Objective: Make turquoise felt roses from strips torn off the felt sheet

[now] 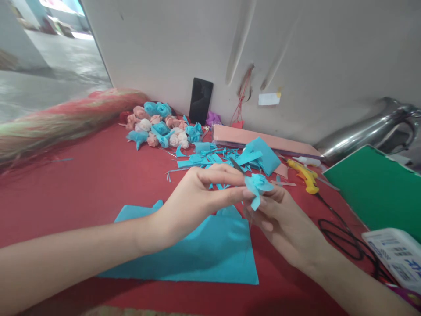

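A small blue paper flower [258, 184] is held up between both hands, over the red table surface [131, 188]. My left hand [200, 197] reaches in from the left, its fingers closed on the flower's left edge. From the right, my right hand [286, 224] pinches the flower's base, with a thin strand hanging below. Beneath my hands lies a large blue paper sheet [204, 254]. Behind them are blue paper scraps [197, 160] and a folded blue piece [263, 156].
Paper roses [161, 127] are piled at the back left, beside a leaning black phone [200, 101]. To the right are a yellow glue gun [305, 175] with a black cable, a green board [378, 188], a metal jug [358, 127] and a white box [394, 254].
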Demonstrator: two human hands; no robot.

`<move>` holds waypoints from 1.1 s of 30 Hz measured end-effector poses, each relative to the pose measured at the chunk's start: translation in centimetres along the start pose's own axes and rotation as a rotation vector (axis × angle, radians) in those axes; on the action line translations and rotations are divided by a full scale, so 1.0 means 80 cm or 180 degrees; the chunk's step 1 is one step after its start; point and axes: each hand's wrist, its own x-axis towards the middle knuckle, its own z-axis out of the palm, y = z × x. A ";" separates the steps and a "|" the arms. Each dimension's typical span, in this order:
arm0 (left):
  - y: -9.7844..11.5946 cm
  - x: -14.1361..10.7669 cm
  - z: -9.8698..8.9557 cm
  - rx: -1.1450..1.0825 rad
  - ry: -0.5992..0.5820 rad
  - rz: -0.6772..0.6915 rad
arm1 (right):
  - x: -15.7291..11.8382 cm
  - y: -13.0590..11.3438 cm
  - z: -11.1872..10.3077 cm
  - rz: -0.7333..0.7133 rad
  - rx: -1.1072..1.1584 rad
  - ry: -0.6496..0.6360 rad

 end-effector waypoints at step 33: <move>-0.011 -0.002 -0.003 0.0314 0.0162 0.0366 | -0.015 0.018 -0.005 -0.1650 -0.1589 0.0511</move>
